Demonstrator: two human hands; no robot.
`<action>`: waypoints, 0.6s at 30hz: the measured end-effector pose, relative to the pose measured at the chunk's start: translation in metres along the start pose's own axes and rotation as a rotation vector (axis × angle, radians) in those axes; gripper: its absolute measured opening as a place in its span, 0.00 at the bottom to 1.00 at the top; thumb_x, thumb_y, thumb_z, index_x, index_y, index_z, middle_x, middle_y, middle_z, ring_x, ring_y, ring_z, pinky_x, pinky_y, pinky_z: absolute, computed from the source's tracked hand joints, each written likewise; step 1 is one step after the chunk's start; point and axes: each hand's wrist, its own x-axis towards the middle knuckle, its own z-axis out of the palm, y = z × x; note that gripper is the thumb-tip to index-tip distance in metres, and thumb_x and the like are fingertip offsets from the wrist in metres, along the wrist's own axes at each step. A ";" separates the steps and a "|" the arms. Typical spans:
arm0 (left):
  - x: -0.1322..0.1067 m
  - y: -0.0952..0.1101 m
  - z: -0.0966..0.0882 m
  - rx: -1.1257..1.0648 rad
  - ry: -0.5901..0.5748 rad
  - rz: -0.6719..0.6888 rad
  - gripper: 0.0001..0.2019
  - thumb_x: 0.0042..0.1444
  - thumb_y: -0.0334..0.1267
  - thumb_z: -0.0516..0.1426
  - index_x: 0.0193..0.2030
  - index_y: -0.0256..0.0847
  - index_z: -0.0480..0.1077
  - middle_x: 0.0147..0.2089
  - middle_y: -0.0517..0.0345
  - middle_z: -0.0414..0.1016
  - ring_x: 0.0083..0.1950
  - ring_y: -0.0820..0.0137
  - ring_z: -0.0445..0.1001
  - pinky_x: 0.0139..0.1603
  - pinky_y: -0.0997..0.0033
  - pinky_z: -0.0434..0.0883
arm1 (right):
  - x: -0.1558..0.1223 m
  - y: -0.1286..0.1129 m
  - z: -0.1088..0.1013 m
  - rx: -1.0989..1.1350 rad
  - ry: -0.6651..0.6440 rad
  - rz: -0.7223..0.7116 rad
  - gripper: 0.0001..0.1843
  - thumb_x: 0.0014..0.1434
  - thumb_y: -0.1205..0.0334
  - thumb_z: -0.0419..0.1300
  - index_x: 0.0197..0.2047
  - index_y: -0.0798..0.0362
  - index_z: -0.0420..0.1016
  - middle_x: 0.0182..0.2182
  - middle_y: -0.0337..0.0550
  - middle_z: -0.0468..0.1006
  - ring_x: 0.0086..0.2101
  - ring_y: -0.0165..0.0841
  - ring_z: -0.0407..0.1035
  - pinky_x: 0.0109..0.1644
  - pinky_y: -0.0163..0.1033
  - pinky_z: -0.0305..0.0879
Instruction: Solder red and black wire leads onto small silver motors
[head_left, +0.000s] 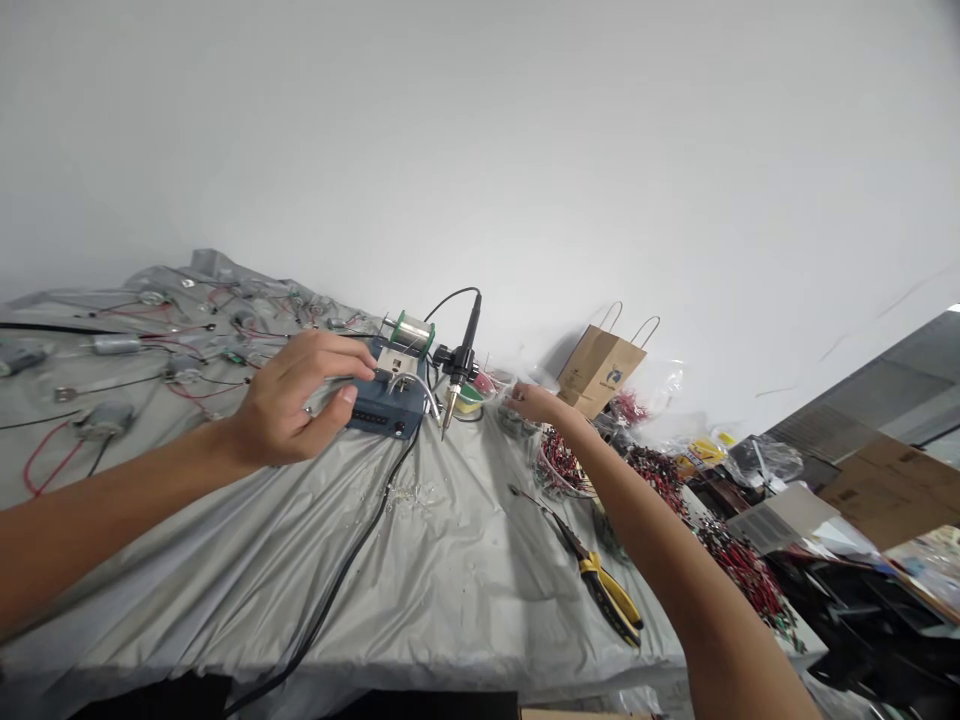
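Observation:
My left hand (304,395) hovers at the left side of a blue soldering station (382,410), thumb and fingers apart, with nothing visible in it. A green-ended spool of solder wire (412,332) sits atop the station. Beside it, a soldering iron (466,345) leans tip-down in a black holder. My right hand (534,402) reaches over a clear container (517,422) at the back of the table; its fingertips are hidden, so their grip is unclear. Below the right forearm lie yellow-and-black pliers (607,598), near a bundle of red and black wires (561,462).
Several small motors (105,420) with red and black leads spread over the left side. A thick black cable (352,560) crosses the grey plastic sheet (450,580). Brown paper bag (600,370) stands against the wall; more wire piles (742,570) line the right edge.

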 end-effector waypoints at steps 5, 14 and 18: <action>0.001 0.002 -0.001 0.007 0.002 0.011 0.10 0.65 0.22 0.56 0.48 0.36 0.75 0.48 0.50 0.82 0.49 0.63 0.80 0.51 0.57 0.78 | 0.007 -0.005 -0.003 0.110 -0.010 0.093 0.19 0.73 0.51 0.65 0.61 0.53 0.77 0.57 0.49 0.80 0.50 0.41 0.79 0.54 0.51 0.81; 0.000 0.005 -0.001 -0.033 0.006 0.034 0.12 0.62 0.22 0.57 0.46 0.39 0.75 0.45 0.51 0.82 0.47 0.64 0.80 0.49 0.58 0.78 | -0.014 -0.021 0.013 0.268 0.221 0.154 0.21 0.72 0.54 0.67 0.63 0.54 0.76 0.60 0.52 0.78 0.55 0.44 0.78 0.58 0.54 0.79; -0.002 0.008 -0.002 -0.078 0.000 0.069 0.14 0.60 0.20 0.57 0.45 0.41 0.76 0.44 0.52 0.82 0.44 0.65 0.80 0.46 0.61 0.78 | -0.030 -0.016 -0.004 0.470 0.354 0.152 0.21 0.72 0.54 0.67 0.63 0.53 0.76 0.62 0.51 0.77 0.56 0.44 0.77 0.59 0.56 0.78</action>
